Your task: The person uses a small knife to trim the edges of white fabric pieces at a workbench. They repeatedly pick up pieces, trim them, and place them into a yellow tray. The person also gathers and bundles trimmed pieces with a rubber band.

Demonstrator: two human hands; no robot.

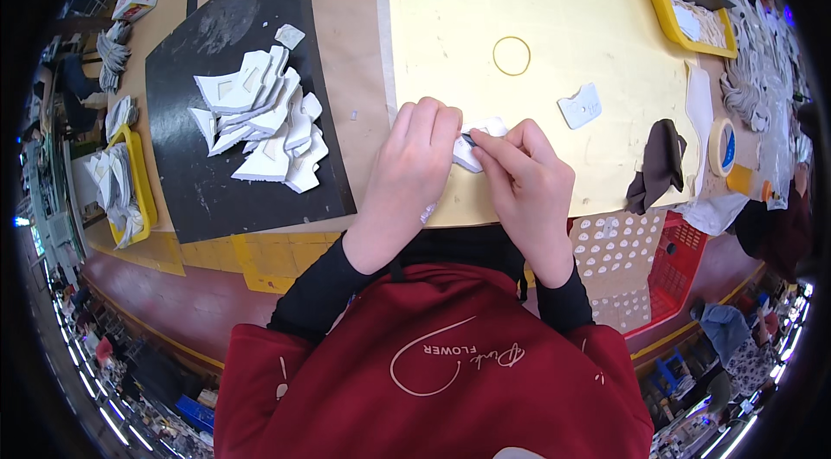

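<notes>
Lettering (452,350) marks the smock (346,407) above reddish floor (208,301), while over yellow sheeting (467,9) left hand (409,164) grips white piece (468,158), right hand (532,177) pinching dark sliver (468,139).

Maroon top (346,416) (white chest print (449,349)), black undersleeves (313,290).

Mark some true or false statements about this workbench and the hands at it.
1. The left hand and right hand meet at a small white piece. True.
2. A thin yellow ring circles a hand. False: the ring lies apart on a flat pale yellow sheet.
3. Jagged white pieces lie piled on a flat black board. True.
4. A dark brown cloth lies left of the hands. False: the cloth is to their right.
</notes>
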